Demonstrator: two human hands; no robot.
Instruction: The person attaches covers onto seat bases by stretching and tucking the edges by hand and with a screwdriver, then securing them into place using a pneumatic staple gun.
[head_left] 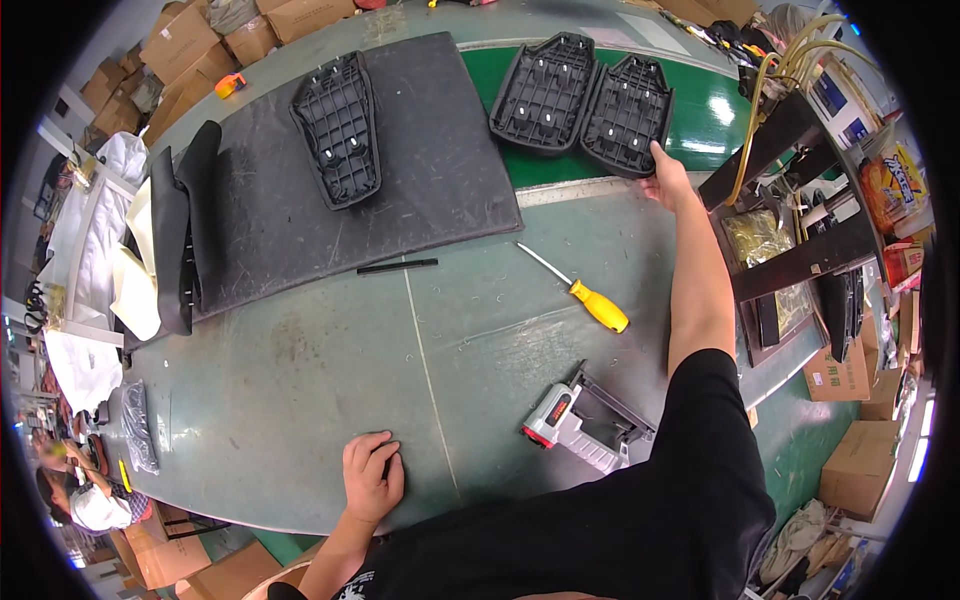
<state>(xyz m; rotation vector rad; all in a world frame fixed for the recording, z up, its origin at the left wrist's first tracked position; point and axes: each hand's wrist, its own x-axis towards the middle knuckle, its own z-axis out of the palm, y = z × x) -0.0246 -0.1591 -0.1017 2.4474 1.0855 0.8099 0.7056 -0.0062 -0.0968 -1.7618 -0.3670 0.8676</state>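
Note:
At the far right of the table my right hand (668,180) grips the near edge of a black seat pad (627,112), thumb on top, its other fingers partly hidden. The pad lies with its ribbed plastic underside and metal studs up, against a similar second pad (545,95). My left hand (372,475) rests on the tabletop near my body, holding nothing, fingers loosely bent and slightly apart. A third ribbed pad (342,130) lies on the dark mat. In front of my right forearm are a yellow-handled screwdriver (598,306) and a staple gun (570,425).
The black mat (440,180) covers the table's far left. Black curved covers (190,220) stand at its left edge, and a thin black strip (398,266) lies before it. A dark rack (800,270) with hoses borders the right. An orange tape measure (230,85) sits far left.

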